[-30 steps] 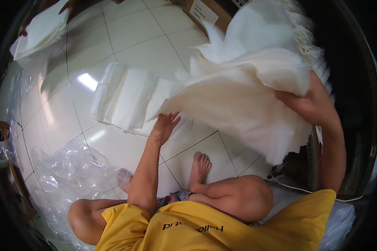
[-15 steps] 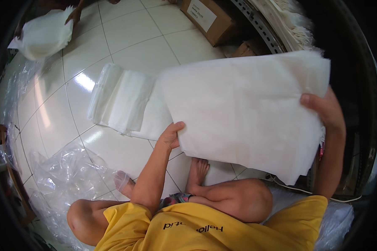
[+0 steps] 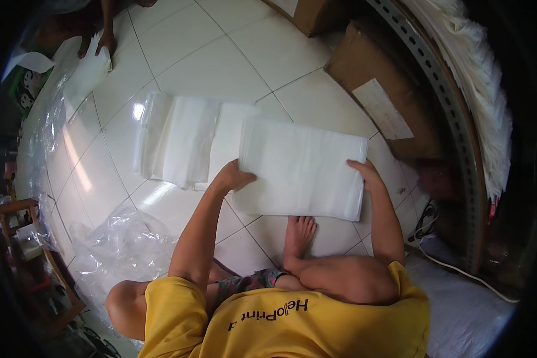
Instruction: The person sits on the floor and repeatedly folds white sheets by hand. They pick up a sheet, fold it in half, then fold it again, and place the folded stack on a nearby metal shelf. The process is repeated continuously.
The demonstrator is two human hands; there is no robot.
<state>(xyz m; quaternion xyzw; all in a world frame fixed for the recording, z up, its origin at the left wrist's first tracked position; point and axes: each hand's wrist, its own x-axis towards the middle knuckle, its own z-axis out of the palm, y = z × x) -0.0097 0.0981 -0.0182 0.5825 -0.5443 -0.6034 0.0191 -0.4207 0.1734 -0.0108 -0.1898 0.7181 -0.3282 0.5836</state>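
Between my two hands is a stack of thin, whitish, slightly see-through sheets, possibly plastic bags, lying nearly flat in front of me. My left hand grips its left edge, thumb on top. At the right edge, my right hand closes round the side, its fingers partly hidden by the sheets. Just left of this stack, more of the same sheets lie on the floor with a folded, rippled surface, and the held stack's left end overlaps them.
Crumpled clear plastic lies by my left knee. Cardboard boxes stand at the far right, beside a perforated metal shelf post and stacked white sheets. A cable runs at right. Another person's hand holds white sheets at the far left.
The stack has come down and left from a raised, tilted position and is now flatter and lower. My right hand came inward with it. The view has turned rightward.
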